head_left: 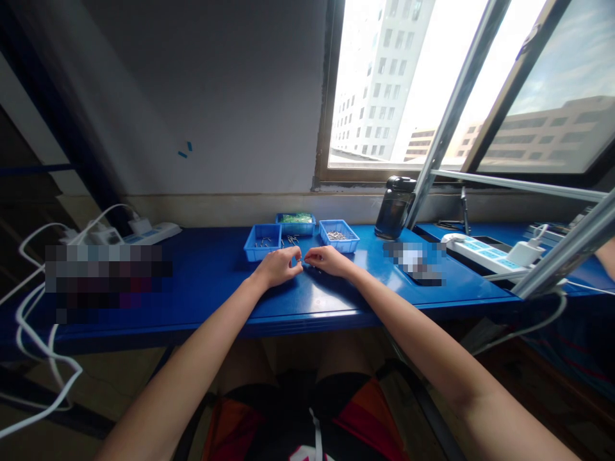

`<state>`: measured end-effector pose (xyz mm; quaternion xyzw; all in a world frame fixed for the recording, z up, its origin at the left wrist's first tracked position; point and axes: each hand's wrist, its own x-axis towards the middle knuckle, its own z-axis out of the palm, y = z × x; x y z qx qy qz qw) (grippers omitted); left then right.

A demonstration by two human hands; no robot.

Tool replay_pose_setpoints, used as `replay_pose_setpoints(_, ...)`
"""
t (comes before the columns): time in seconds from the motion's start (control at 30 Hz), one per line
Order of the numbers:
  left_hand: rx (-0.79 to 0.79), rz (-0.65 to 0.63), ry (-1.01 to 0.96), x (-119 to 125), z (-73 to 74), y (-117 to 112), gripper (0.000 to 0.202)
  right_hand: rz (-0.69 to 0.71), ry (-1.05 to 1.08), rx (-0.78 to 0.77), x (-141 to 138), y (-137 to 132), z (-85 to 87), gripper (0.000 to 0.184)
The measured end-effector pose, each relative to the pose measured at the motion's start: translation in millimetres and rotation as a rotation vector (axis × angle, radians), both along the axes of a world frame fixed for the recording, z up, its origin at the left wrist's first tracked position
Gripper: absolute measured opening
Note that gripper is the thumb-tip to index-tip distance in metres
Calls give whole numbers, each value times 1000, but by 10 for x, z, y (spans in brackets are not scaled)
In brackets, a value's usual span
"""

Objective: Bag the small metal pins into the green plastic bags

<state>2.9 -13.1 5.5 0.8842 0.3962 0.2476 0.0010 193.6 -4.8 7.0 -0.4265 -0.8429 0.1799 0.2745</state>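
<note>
Over the middle of the blue table, my left hand is closed in a pinch on a small shiny metal piece, too small to name surely. Facing it, fingertips nearly meeting, is my right hand, also pinched; what it holds, if anything, is too small to see. Just behind my left hand stands a blue bin with a few thin metal pieces inside. Loose metal pieces, like screws, lie between the bins. A second blue bin with many small metal pieces is behind my right hand.
At the back, a third blue bin holds green packets. A dark bottle stands right, near a metal frame post and a blurred-out device. Power strips with white cables sit at both sides. The table's front edge runs below my wrists.
</note>
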Motion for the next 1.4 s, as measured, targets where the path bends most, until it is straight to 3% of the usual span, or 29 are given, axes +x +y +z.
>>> replay_pose_setpoints(0.17,-9,65,56,-10,-8,25,17,25,44,24,27,-8,13,23)
replay_pose_setpoints(0.53,-36,52,70,-6,-23,60,26,8,-22,29,11,-24,20,28)
replay_pose_setpoints(1.13,-10,139,117,-18,-24,72,23,-17,-28,206,63,91,-35,17)
replay_pose_setpoints(1.4,-25,113,110,-29,13,56,15,-8,-36,147,57,84,-35,10)
